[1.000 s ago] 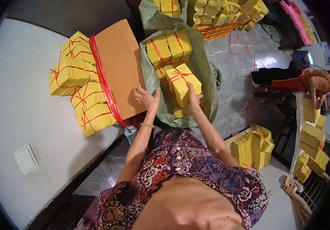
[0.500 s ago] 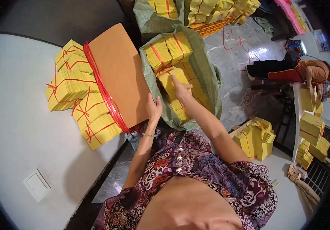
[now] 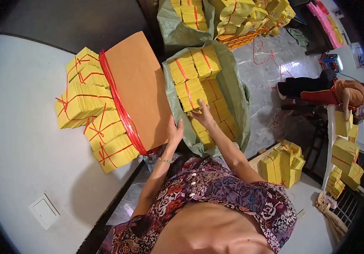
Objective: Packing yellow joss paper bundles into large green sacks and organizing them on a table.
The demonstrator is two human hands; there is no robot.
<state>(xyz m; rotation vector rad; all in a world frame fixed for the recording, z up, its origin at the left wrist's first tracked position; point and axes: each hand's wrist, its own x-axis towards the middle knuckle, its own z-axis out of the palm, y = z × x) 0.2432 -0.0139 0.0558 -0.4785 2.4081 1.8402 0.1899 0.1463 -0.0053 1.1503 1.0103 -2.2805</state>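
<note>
A green woven sack stands open in front of me, holding several bundles of yellow folded paper tied with red plastic string. One paper bundle lies on the left part of the upper layer, folded edges facing up. My right hand touches its near end, fingers spread and not wrapped around it. Between the sack's left rim and a brown board is my left hand, its thumb and fingers apart with nothing visible in them. Part of its palm side is hidden.
More tied yellow bundles lie left of the board beside a red string hank. Beyond stand a second green sack and an orange crate of yellow paper. At right, another person handles yellow stacks.
The bundle under my right hand has settled into the sack, turning from its flat face to its edges. My right hand has drawn back toward its near end. The whole view has shifted slightly.
</note>
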